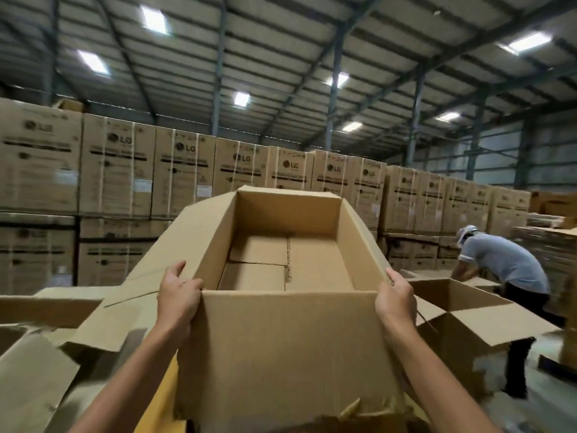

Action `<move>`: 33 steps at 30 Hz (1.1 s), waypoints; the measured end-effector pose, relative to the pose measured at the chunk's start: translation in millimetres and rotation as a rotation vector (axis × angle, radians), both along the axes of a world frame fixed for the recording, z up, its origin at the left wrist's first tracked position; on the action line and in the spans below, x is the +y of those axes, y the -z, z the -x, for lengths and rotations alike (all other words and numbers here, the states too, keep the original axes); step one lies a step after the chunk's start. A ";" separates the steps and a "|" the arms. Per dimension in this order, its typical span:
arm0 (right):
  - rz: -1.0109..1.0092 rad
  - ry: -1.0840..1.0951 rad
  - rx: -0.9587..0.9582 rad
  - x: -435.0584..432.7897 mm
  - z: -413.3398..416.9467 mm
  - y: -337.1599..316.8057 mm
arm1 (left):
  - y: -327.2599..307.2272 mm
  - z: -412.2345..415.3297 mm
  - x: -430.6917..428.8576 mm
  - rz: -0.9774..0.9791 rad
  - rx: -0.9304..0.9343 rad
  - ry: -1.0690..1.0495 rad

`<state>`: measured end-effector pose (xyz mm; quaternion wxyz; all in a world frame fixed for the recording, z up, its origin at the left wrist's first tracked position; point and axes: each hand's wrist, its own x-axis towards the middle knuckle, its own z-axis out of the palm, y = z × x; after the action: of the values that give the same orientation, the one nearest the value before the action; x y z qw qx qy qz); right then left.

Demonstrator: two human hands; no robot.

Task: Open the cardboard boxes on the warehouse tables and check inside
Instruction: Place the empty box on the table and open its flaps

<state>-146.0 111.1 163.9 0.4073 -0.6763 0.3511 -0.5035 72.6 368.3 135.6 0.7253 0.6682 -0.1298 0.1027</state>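
1. Centrally, an open cardboard box sits straight ahead of the person, its mouth tipped toward the camera. Whether it rests on a surface or is lifted cannot be told.
2. Its top flaps are folded outward, and the left flap slopes down to the side. Inside, the folded bottom flaps show.
3. The left hand grips the near left corner of the rim, fingers curled round the edge.
4. The right hand grips the near right corner in the same way, fingers wrapped over the cardboard.
5. Just right of this sits a second open box with its flaps spread.
6. To the left lies more loose cardboard, overlapping and partly blurred.
7. Farther right, another person in a pale shirt and dark trousers bends over cardboard.
8. Behind everything runs a wall of stacked cartons printed LG, under a metal roof with bright roof panels.
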 end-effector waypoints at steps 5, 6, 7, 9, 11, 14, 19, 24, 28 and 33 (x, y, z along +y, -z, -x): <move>0.009 -0.140 0.337 -61.5 -88.3 47.4 | 46.5 -44.7 -19.1 -0.247 0.087 -0.016; 0.012 -0.162 0.399 -69.5 -100.2 66.8 | 56.9 -49.5 -21.4 -0.323 0.084 -0.015; 0.009 -0.179 0.447 -72.9 -106.8 83.8 | 65.4 -53.0 -23.7 -0.397 0.068 -0.007; -0.015 -0.187 0.513 -81.2 -113.5 109.6 | 74.8 -56.2 -29.9 -0.502 0.031 0.005; -0.018 -0.181 0.550 -87.9 -114.7 119.7 | 80.7 -53.9 -36.1 -0.583 0.003 -0.017; 0.009 -0.193 0.625 -106.5 -119.3 130.0 | 95.4 -45.3 -39.8 -0.626 -0.018 -0.056; 0.030 -0.240 0.751 -121.4 -111.0 139.5 | 124.0 -27.8 -39.3 -0.673 0.051 -0.039; 0.140 -0.305 1.061 -132.1 -109.0 162.4 | 141.4 -22.7 -40.2 -0.812 0.017 -0.036; 0.218 -0.393 1.296 -118.0 -93.2 185.6 | 166.1 -1.8 -44.2 -1.109 0.041 -0.001; 0.175 -0.420 1.245 -115.2 -75.1 182.4 | 156.9 6.8 -43.3 -1.269 0.154 0.072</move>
<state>-70.9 -4.1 -18.5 0.1611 -0.9257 0.3394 0.0447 65.9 325.0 -21.3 0.1991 0.9683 -0.1352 -0.0666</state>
